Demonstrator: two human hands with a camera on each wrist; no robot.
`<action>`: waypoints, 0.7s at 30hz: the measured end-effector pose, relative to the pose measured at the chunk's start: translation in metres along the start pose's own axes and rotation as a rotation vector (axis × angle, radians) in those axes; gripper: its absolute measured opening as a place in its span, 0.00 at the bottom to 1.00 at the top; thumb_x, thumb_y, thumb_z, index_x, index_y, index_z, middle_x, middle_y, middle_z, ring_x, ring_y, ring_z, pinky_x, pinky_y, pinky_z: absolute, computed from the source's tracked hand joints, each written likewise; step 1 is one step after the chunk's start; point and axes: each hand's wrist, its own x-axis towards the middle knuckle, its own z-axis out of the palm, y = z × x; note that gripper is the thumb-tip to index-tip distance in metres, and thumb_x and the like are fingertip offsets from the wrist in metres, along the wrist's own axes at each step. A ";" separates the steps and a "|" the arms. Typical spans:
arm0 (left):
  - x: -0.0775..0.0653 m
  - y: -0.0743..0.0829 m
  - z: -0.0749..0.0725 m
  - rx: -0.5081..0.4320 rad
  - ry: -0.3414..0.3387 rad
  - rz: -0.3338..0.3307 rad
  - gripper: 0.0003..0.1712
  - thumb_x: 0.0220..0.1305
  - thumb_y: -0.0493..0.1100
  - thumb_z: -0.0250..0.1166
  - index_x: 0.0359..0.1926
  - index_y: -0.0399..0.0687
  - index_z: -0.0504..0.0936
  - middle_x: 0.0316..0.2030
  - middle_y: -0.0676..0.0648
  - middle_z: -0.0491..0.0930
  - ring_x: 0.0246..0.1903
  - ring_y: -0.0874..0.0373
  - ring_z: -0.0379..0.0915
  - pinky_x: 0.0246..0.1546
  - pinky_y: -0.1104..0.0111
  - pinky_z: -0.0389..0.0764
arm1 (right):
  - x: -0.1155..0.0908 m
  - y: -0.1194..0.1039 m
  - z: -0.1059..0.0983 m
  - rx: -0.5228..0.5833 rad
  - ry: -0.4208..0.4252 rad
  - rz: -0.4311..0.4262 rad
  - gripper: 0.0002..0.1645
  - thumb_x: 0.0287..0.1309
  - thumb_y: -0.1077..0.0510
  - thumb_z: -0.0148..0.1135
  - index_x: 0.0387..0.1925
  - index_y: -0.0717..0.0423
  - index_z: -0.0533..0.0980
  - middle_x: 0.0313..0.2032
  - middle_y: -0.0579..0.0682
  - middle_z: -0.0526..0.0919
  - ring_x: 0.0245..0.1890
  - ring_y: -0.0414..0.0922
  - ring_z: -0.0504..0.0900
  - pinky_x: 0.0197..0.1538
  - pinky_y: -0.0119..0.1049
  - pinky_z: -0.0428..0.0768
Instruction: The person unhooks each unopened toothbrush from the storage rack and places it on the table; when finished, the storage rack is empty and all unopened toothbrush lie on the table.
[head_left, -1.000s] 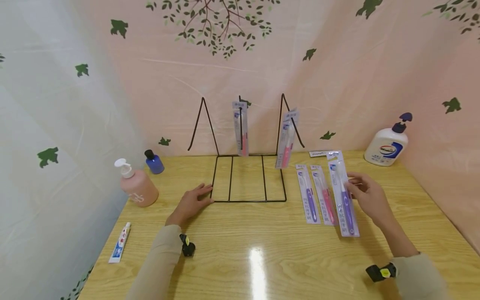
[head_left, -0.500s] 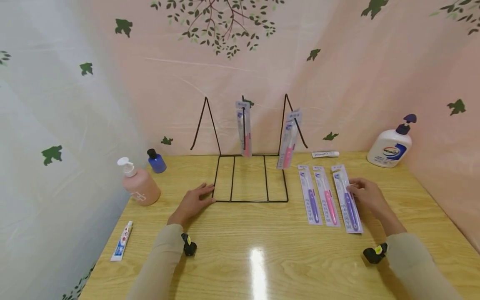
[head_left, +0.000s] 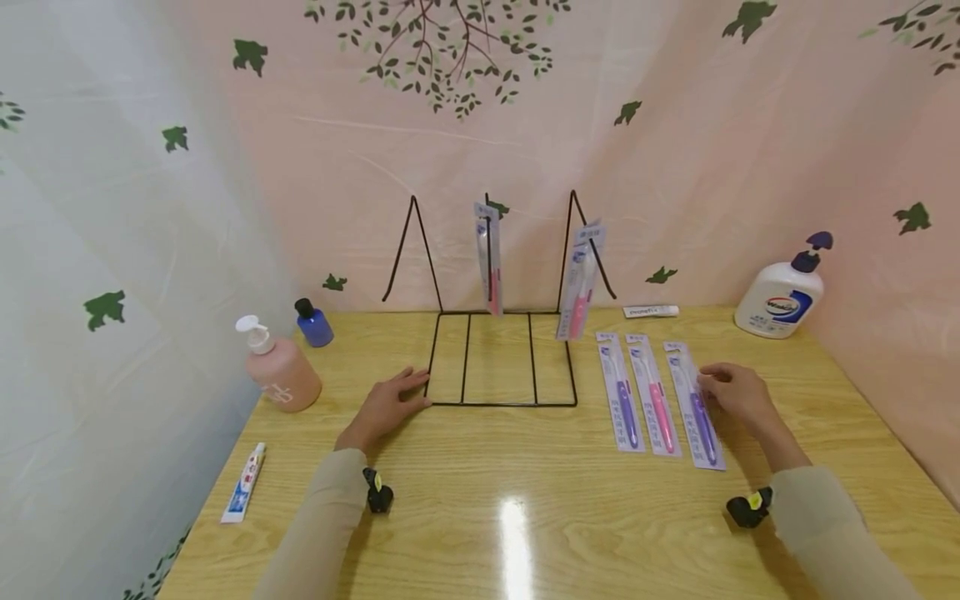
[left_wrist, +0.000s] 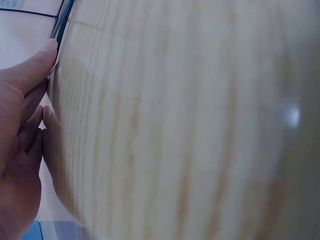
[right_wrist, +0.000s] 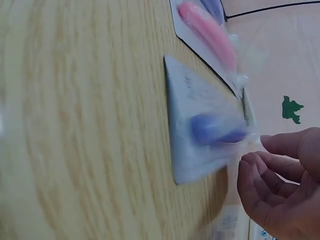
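The left hand (head_left: 387, 402) rests on the table with its fingertips at the left front corner of a black wire rack (head_left: 498, 404); in the left wrist view the thumb (left_wrist: 37, 65) touches the wire. At the right, the right hand (head_left: 738, 396) pinches the upper right edge of a packaged purple toothbrush (head_left: 697, 417), which lies on the table. Left of it lie a packaged pink toothbrush (head_left: 656, 400) and another packaged purple toothbrush (head_left: 621, 396), roughly parallel. Pink toothbrushes in packs hang on the rack's middle hook (head_left: 489, 267) and right hook (head_left: 600, 267).
A pink pump bottle (head_left: 283, 375), a small blue bottle (head_left: 315, 328) and a toothpaste tube (head_left: 243, 483) stand or lie at the left. A white tube (head_left: 650, 311) lies at the back. A white pump bottle (head_left: 776, 296) stands at the back right.
The right hand has lowered the purple toothbrush pack from above the table and laid it right of the pink one, shifting its top slightly nearer. The left hand stays at the rack.
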 end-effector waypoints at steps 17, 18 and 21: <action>-0.001 -0.003 0.000 -0.007 0.001 0.002 0.33 0.63 0.53 0.64 0.67 0.49 0.70 0.71 0.45 0.60 0.72 0.45 0.50 0.68 0.46 0.56 | -0.053 -0.043 -0.022 0.026 0.266 -0.153 0.31 0.68 0.41 0.48 0.61 0.59 0.71 0.50 0.61 0.77 0.33 0.27 0.74 0.30 0.20 0.75; -0.001 -0.003 0.000 -0.007 0.003 0.005 0.33 0.63 0.53 0.64 0.67 0.49 0.70 0.71 0.45 0.60 0.72 0.45 0.50 0.68 0.46 0.56 | -0.057 -0.047 -0.022 0.034 0.276 -0.165 0.31 0.68 0.42 0.49 0.60 0.59 0.71 0.50 0.60 0.77 0.32 0.24 0.72 0.30 0.20 0.75; 0.000 -0.005 0.000 -0.006 0.004 0.018 0.33 0.63 0.53 0.64 0.67 0.49 0.70 0.70 0.46 0.61 0.72 0.45 0.50 0.68 0.45 0.55 | -0.069 -0.061 -0.019 0.050 0.322 -0.226 0.28 0.68 0.44 0.51 0.59 0.59 0.73 0.48 0.58 0.77 0.32 0.21 0.71 0.31 0.17 0.74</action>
